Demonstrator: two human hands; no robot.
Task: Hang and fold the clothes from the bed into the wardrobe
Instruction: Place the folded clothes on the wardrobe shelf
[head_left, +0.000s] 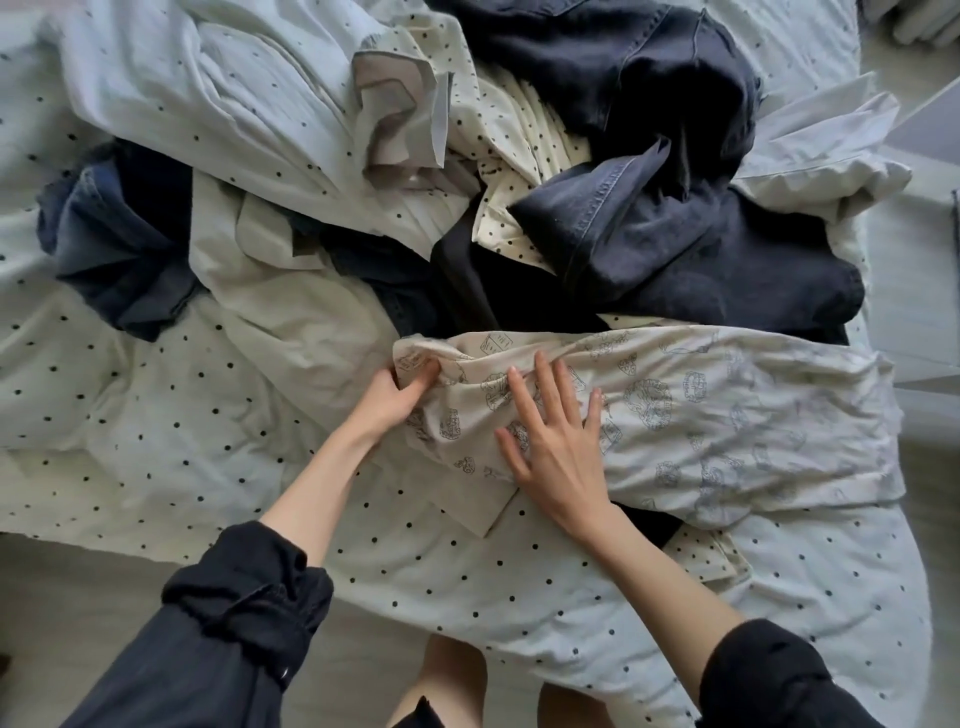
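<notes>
A cream garment with a grey line-drawn print (691, 415) lies spread across the near right part of the bed. My left hand (395, 397) pinches its bunched left corner. My right hand (556, 441) lies flat on the cloth with fingers spread. Behind it sits a pile: dark denim jeans (665, 218), a cream dotted garment (524, 135), a black garment (498, 291), a plain cream top (291, 291) and blue denim (114, 234) at the left.
The bed carries a white duvet with black dots (156, 405), rumpled at the back left. A beige folded piece (400, 114) sits on top of the pile. A white surface (924, 260) stands at the right edge. Pale floor (78, 597) runs along the near left.
</notes>
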